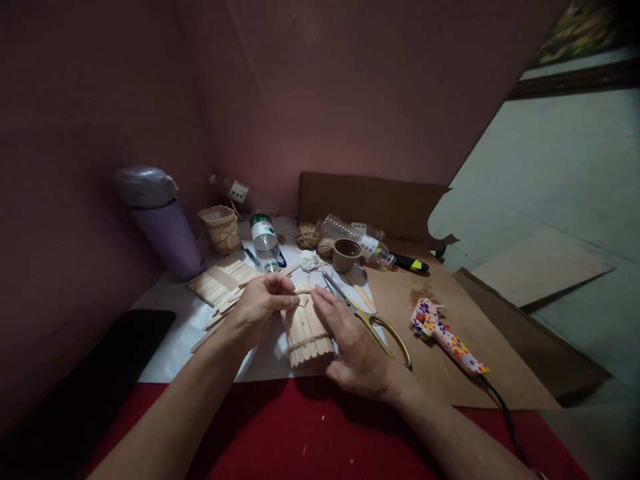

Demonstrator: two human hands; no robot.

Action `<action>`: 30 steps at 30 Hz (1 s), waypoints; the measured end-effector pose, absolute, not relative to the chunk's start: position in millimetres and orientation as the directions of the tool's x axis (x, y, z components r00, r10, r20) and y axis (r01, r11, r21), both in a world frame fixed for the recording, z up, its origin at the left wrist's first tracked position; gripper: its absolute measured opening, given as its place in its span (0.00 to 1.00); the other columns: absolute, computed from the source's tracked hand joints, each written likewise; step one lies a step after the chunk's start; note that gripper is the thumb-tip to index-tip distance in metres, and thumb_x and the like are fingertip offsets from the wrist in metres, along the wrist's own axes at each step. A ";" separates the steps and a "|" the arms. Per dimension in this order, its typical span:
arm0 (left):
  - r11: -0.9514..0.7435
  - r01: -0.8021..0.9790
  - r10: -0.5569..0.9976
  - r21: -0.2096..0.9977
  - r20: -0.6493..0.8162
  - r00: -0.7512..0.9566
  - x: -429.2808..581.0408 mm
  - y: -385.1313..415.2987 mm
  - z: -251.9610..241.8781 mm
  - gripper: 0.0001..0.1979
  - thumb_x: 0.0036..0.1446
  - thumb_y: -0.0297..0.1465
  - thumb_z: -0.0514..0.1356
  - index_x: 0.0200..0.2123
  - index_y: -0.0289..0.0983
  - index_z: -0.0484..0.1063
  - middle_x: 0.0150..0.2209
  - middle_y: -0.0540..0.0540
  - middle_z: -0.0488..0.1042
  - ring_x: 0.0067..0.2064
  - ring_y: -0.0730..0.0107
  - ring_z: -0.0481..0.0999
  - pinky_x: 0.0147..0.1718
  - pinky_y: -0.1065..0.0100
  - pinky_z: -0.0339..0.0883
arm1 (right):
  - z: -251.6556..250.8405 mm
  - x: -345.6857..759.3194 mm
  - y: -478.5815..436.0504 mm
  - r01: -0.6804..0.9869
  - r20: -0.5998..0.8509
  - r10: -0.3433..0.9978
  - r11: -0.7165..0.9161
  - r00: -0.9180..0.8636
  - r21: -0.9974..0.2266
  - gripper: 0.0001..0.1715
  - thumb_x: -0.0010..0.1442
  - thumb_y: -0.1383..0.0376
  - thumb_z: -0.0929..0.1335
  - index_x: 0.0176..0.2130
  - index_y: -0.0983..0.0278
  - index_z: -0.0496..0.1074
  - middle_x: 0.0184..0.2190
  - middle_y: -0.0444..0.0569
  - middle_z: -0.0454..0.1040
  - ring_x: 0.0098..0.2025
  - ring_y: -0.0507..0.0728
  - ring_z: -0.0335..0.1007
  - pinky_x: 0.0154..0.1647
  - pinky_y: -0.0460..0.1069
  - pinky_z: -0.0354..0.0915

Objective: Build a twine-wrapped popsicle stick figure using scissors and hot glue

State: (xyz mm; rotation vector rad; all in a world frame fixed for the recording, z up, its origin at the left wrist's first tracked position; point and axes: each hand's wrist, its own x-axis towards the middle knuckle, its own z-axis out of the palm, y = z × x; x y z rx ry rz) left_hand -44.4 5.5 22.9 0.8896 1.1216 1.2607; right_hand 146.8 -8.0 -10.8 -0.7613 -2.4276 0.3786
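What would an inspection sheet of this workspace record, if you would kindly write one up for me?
Surface: red cover, white sheet, flat cardboard.
Work item: wooden-stick piece with two twine bands.
Clutter: scissors, cup, twine ball, green-labelled bottle, purple flask, loose sticks; floral glue gun on the cardboard.
Hands: left hand at the upper band; right hand against the piece's right side.
Cables: black cord from the glue gun toward the front edge.
Surroundings: pink wall behind; tiled floor at right.

Bare left grip (256, 308); bare right grip (359, 343); sleeveless forearms (187, 400)
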 end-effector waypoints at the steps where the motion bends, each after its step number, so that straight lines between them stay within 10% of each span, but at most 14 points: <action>1: 0.133 -0.262 0.988 0.956 -0.149 -0.041 -44.2 4.5 24.4 0.13 0.28 0.22 0.70 0.21 0.33 0.70 0.19 0.53 0.70 0.22 0.76 0.68 0.25 0.73 0.58 | -10.4 146.8 -8.2 0.441 0.449 0.587 0.807 -0.674 -0.392 0.54 0.50 0.61 0.72 0.66 0.69 0.43 0.65 0.66 0.47 0.67 0.68 0.43 0.63 0.64 0.52; 5: 0.094 -0.264 0.993 0.960 -0.110 -0.044 -43.7 1.1 28.2 0.14 0.28 0.23 0.70 0.22 0.33 0.70 0.20 0.53 0.69 0.23 0.76 0.68 0.26 0.72 0.59 | -6.1 149.5 -9.8 0.439 0.572 0.521 0.851 -0.634 -0.288 0.54 0.45 0.42 0.72 0.62 0.63 0.56 0.62 0.65 0.53 0.62 0.72 0.53 0.58 0.67 0.58; 11: 0.034 -0.221 0.999 0.975 -0.042 -0.034 -42.8 -2.8 28.3 0.13 0.32 0.23 0.69 0.24 0.34 0.70 0.22 0.54 0.69 0.25 0.77 0.66 0.25 0.73 0.58 | 1.0 154.5 -15.3 0.439 0.711 0.435 0.877 -0.552 -0.196 0.34 0.53 0.44 0.68 0.52 0.61 0.70 0.47 0.58 0.65 0.49 0.65 0.65 0.46 0.60 0.68; 30: -0.031 -0.206 1.000 0.978 0.029 -0.009 -42.1 -8.4 27.1 0.11 0.40 0.26 0.67 0.30 0.35 0.70 0.28 0.52 0.70 0.29 0.75 0.67 0.29 0.72 0.60 | 0.4 150.9 -10.6 0.437 0.697 0.355 0.897 -0.624 -0.066 0.43 0.57 0.39 0.60 0.51 0.70 0.72 0.39 0.58 0.68 0.42 0.62 0.65 0.42 0.57 0.68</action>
